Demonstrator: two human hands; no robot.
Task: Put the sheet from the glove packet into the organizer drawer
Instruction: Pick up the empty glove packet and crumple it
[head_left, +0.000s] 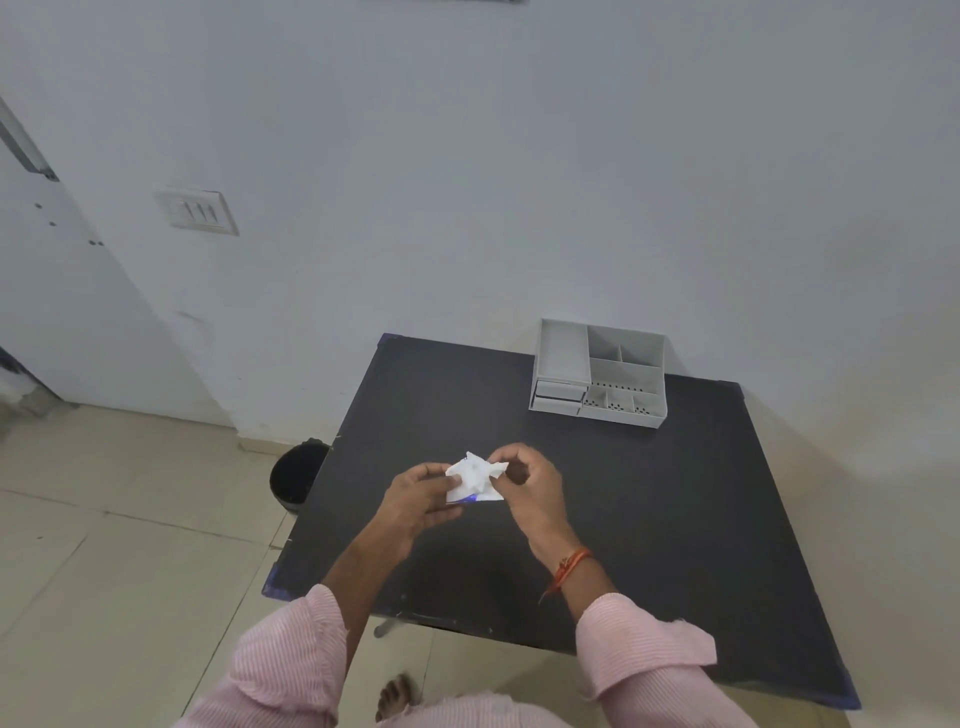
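Over the middle of the black table (649, 509) I hold a small white glove packet (475, 480) with a blue lower edge. My left hand (418, 499) grips its left side. My right hand (530, 480) pinches crumpled white material at its top right; whether that is the sheet or the packet's flap I cannot tell. The grey organizer (597, 376) stands at the table's far edge against the wall, with open compartments on top and two small drawers (558, 397) on its lower left front, both pushed in.
A black bin (296, 475) stands on the tiled floor just left of the table. A white wall rises behind the table, with a switch plate (197, 210) at the left. My bare foot (397, 693) shows below the table's near edge.
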